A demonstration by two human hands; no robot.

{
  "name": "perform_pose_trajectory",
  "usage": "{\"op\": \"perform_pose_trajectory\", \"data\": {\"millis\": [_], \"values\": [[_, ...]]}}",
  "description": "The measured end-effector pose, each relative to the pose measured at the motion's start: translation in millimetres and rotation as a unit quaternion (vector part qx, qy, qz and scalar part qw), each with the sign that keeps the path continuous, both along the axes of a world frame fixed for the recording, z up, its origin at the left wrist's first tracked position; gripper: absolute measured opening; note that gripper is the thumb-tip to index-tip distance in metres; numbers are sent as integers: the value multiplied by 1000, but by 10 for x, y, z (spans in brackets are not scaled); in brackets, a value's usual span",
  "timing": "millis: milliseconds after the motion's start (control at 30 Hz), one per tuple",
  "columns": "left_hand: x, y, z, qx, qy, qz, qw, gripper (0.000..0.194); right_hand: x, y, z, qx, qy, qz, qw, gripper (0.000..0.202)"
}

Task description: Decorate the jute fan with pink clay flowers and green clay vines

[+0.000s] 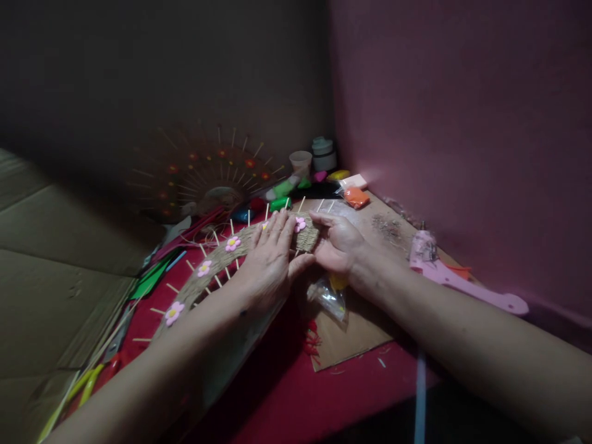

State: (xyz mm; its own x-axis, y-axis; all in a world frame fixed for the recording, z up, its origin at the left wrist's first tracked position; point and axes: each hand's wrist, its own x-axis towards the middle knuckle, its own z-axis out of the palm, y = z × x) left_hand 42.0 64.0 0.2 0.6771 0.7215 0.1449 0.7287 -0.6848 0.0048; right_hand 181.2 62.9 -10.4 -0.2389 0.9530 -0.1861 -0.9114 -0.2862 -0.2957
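Note:
A curved band wrapped in brown twine arches over the red table, with thin wooden sticks poking out along both edges. Pink flowers with yellow centres dot it, one of them a flower near its lower left end. My left hand lies over the band's right part, fingers extended and pressed on the twine, partly covering one flower. At the band's right end is my right hand, its fingers and thumb apart and curved around the end, palm facing it. Contact of the right fingertips is hard to make out.
Behind stands a similar fan-shaped piece with orange flowers. A paper cup, a lidded jar and an orange packet are at the back. A pink glue gun lies right, on cardboard. Yellow-handled scissors lie left.

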Motion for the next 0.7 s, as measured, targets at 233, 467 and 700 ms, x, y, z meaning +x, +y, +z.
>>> {"op": "perform_pose_trajectory", "data": {"millis": [233, 467, 700], "values": [[17, 30, -49, -12, -3, 1, 1000, 75, 3, 27, -51, -7, -29, 0, 1000, 22], [-375, -410, -35, 40, 43, 17, 998, 88, -9, 40, 16, -1, -54, -7, 999, 20], [-512, -518, -339, 41, 89, 82, 992, 59, 69, 146, 59, 26, -202, -128, 971, 10]]}}
